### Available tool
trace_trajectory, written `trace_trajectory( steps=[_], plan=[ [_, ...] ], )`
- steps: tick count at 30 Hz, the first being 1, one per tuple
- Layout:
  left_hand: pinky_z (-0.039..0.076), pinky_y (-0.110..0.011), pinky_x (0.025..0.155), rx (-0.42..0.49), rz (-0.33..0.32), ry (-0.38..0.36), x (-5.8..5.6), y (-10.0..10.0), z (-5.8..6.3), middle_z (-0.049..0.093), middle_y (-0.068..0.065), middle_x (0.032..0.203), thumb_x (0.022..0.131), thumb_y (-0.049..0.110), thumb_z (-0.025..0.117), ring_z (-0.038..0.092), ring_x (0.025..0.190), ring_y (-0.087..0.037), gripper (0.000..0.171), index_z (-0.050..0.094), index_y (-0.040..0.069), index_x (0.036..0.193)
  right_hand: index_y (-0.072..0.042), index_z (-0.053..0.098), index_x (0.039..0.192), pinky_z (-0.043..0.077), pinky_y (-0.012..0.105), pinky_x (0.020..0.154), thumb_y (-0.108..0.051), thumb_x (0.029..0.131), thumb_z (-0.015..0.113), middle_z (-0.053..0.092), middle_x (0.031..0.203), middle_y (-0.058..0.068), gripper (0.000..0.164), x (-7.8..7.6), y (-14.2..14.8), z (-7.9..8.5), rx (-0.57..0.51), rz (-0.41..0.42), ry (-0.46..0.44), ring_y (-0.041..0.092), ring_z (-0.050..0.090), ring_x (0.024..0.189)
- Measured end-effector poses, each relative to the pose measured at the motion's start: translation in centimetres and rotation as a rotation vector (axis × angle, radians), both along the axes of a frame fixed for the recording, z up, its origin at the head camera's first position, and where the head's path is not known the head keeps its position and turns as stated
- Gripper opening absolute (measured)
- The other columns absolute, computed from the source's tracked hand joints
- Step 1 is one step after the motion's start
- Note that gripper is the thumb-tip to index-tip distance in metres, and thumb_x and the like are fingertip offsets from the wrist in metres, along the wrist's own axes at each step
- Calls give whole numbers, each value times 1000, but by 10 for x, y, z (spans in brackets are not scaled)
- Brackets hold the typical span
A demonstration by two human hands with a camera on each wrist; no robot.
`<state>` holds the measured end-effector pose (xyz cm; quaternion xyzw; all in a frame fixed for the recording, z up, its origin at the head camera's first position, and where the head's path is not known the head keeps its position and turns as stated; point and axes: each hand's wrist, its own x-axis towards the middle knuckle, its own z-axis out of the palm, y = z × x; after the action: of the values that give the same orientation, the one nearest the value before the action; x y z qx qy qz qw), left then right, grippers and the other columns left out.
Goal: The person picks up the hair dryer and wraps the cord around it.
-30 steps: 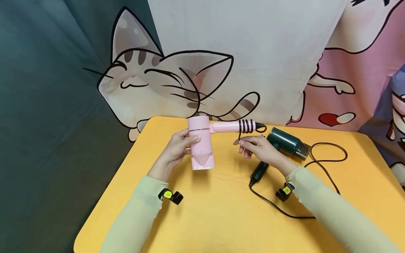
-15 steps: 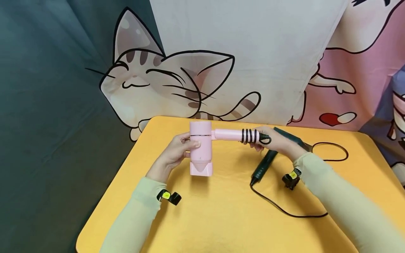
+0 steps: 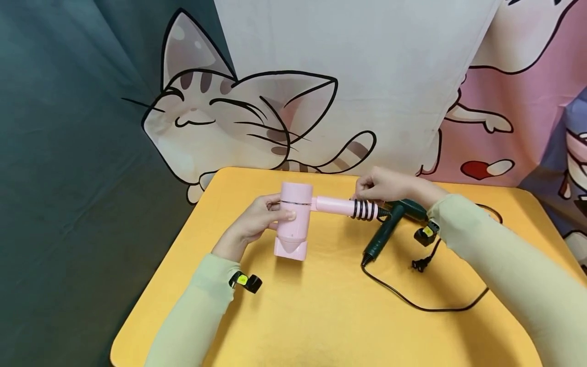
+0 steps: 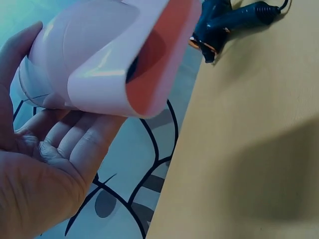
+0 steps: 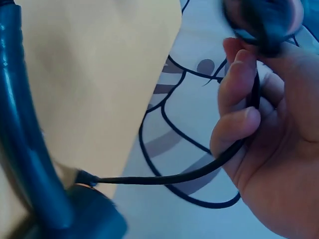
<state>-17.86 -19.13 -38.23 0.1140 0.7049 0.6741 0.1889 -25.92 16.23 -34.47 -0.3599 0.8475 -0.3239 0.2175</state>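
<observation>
My left hand [image 3: 254,221] grips the barrel of a pink hair dryer [image 3: 297,224], thumb across its front. The dryer is above the table, nozzle toward me and handle pointing right. Black cord coils [image 3: 364,210] wrap the handle's end. Its flat nozzle opening [image 4: 154,64] faces the left wrist camera, beside the left hand [image 4: 55,164]. My right hand [image 3: 385,184] is at the far side of the handle, fingers curled. In the right wrist view, the black power cord [image 5: 194,174] runs through the curled fingers of that hand [image 5: 274,134].
A dark green hair dryer [image 3: 387,232] lies on the yellow table [image 3: 321,316], its barrel partly hidden by my right arm. Its black cord [image 3: 412,305] curves toward the front right. A black plug [image 3: 421,264] shows below my right wrist. A cartoon-printed cloth [image 3: 390,76] hangs behind.
My right hand has carried the cord from the near side of the handle, under it, to the far side. The pink dryer has dropped slightly and shifted right. A plug has come into view.
</observation>
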Motion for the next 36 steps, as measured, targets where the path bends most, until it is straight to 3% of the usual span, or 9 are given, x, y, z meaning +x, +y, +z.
trace_trajectory(
  steps=[6, 10, 17, 24, 30, 32, 36],
  plan=[
    [66, -45, 84, -64, 9, 2, -4, 2, -1, 70, -28, 129, 93, 3, 73, 75, 99, -23, 60, 55, -8, 149, -7, 63, 79, 44, 25, 51, -24, 103, 73, 53, 66, -2, 31, -1, -14, 23, 141, 0, -12, 11, 49, 51],
    [66, -45, 84, -64, 35, -3, -5, 4, -4, 69, -29, 132, 93, 3, 73, 75, 101, -23, 60, 55, -7, 149, -9, 60, 77, 38, 25, 52, -23, 105, 70, 45, 63, -4, 33, -1, -20, 32, 194, 6, 56, 10, 42, 51],
    [67, -43, 82, -53, 83, -3, -7, 7, -9, 68, -29, 133, 93, 4, 75, 75, 101, -24, 60, 56, -5, 149, -13, 62, 75, 37, 27, 56, -25, 106, 68, 48, 65, -4, 34, 3, -24, 43, 222, -11, 167, 11, 41, 55],
    [67, -41, 81, -60, 118, -8, -9, 10, -15, 69, -28, 132, 93, 4, 76, 75, 100, -24, 59, 57, -4, 149, -13, 61, 76, 36, 27, 59, -26, 108, 66, 47, 65, -4, 34, 12, -25, 48, 193, -18, 230, 11, 38, 57],
    [67, -39, 79, -50, 151, -7, -11, 11, -16, 69, -28, 133, 94, 6, 76, 75, 100, -23, 59, 58, -3, 149, -11, 72, 86, 45, 28, 58, -22, 109, 64, 69, 71, -2, 27, 27, -23, 45, 93, -4, 287, 14, 58, 59],
    [66, -38, 79, -48, 161, -4, -11, 10, -16, 70, -27, 132, 94, 7, 76, 74, 100, -23, 58, 58, -2, 149, -12, 74, 89, 45, 27, 56, -22, 109, 64, 69, 72, -3, 24, 33, -21, 40, 44, -11, 319, 12, 58, 59],
    [66, -37, 78, -46, 186, -5, -11, 9, -18, 70, -27, 132, 94, 6, 77, 74, 101, -22, 58, 59, -1, 149, -15, 75, 91, 39, 26, 54, -22, 109, 63, 62, 72, -6, 22, 46, -20, 28, -31, -61, 368, 8, 46, 57]
  ],
)
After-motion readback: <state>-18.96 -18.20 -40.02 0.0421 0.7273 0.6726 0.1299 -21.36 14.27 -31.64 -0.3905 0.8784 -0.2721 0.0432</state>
